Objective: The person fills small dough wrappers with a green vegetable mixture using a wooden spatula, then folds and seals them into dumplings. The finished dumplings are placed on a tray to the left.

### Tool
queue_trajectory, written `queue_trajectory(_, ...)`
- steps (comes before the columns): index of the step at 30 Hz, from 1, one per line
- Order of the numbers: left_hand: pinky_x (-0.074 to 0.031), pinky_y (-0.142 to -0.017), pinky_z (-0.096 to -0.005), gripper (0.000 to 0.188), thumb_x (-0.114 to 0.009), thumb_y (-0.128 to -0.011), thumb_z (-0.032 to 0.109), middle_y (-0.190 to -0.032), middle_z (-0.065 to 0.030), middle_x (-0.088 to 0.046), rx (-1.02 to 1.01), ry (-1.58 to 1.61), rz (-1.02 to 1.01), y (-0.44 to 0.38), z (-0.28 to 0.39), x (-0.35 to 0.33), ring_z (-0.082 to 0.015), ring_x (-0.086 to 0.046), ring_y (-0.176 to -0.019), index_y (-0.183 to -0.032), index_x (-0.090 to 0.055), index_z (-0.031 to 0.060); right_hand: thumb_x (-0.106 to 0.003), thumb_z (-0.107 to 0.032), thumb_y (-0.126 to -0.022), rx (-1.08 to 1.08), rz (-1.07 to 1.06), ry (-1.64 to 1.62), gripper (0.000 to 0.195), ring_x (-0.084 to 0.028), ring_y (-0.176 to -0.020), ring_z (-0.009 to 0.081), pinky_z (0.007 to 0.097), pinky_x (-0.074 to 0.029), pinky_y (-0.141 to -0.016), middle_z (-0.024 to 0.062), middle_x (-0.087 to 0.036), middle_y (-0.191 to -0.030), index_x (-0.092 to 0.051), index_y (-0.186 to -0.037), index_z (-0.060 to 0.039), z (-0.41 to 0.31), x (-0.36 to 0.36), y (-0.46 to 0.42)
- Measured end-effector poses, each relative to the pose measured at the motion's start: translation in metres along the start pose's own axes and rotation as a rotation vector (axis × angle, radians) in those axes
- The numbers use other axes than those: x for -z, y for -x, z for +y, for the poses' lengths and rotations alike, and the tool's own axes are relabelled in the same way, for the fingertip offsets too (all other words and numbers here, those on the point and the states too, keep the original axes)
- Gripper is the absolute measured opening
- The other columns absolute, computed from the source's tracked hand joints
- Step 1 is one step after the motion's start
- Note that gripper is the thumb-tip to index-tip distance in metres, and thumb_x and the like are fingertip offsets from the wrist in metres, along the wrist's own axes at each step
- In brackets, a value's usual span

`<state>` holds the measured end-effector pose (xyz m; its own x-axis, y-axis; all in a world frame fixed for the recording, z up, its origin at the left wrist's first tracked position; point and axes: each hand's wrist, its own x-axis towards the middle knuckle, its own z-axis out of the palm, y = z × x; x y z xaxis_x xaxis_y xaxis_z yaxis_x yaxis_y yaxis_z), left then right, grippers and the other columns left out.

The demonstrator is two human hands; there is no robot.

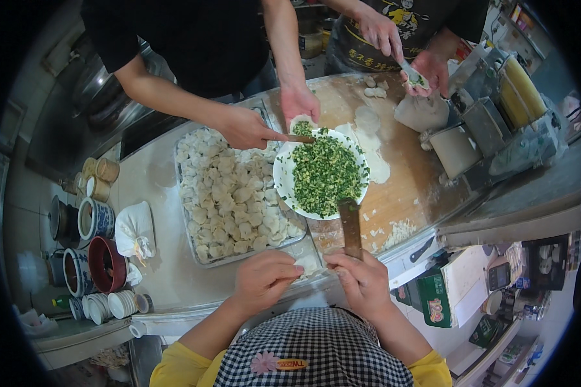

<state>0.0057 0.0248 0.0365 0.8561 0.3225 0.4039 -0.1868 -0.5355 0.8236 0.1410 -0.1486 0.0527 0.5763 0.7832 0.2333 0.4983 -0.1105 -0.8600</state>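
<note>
My right hand (360, 280) grips a flat wooden stick (351, 230), its far tip over the near rim of a white bowl (282, 176). Chopped green filling with pale yellow bits (327, 176) heaps up in the bowl. My left hand (266, 275) is by the table's near edge, thumb and fingers drawn together. Between my hands is a pale piece of dough (311, 263); whether my left fingertips hold it is unclear. Left of the bowl, a metal tray (201, 263) carries many filled dumplings (237, 198).
Across the table, one person's hand (247, 126) works a wooden stick at a wrapper (301, 125). Another person's hand (380, 31) spreads filling. Flat dough sheets (375, 155) lie on the wooden board (411, 179). A dough machine (489, 121) stands right; jars (97, 217) and bowls line the left.
</note>
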Motion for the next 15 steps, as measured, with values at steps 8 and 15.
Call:
queue_trajectory(8, -0.051, -0.069, -0.0304, 0.013, -0.072, -0.078, 0.003, -0.087, -0.009, -0.068, 0.186, 0.115, -0.038, 0.006, 0.008, -0.006, -0.0235, -0.065, -0.077, -0.091, -0.071, 0.0043, -0.075, -0.006, -0.076, -0.169, -0.021, -0.26, 0.024, -0.063, -0.074, 0.0196, 0.0286, -0.05, -0.064, 0.0109, -0.065, -0.089, -0.071, -0.1, -0.0072, -0.005, -0.006, 0.009)
queue_trajectory(15, -0.05, -0.065, -0.0294, 0.014, -0.071, -0.079, 0.003, -0.083, -0.0099, -0.067, 0.239, 0.222, -0.091, 0.017, 0.011, -0.01, -0.0212, -0.064, -0.073, -0.093, -0.071, 0.0031, -0.074, -0.003, -0.076, -0.069, -0.041, -0.165, 0.015, -0.063, -0.072, 0.0204, 0.029, -0.049, -0.062, 0.0089, -0.064, -0.081, -0.07, -0.09, -0.0059, 0.001, -0.018, 0.024)
